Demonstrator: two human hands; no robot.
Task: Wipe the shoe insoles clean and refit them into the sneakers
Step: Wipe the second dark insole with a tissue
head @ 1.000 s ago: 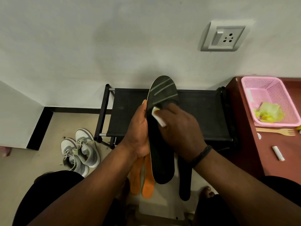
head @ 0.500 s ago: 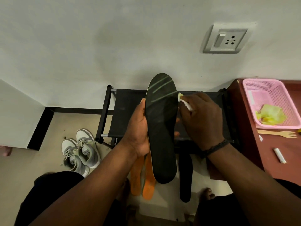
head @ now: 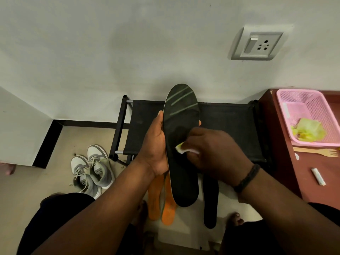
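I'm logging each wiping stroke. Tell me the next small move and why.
Probably draw the white wipe down toward the heel of the black insole. The right hand pinches it mid-length, while the left hand holds the insole upright; the lower half lies below the wipe.

Black insole [head: 181, 144] held upright, white wipe [head: 181, 150] on its middle.
Orange insoles [head: 161, 205] and another black one [head: 210, 203] lie below; grey sneakers [head: 92, 170] paired at left.

white wall [head: 92, 52] | wall socket [head: 257, 44] | black rack [head: 230, 126] | beige floor [head: 27, 190] | brown table [head: 312, 172]
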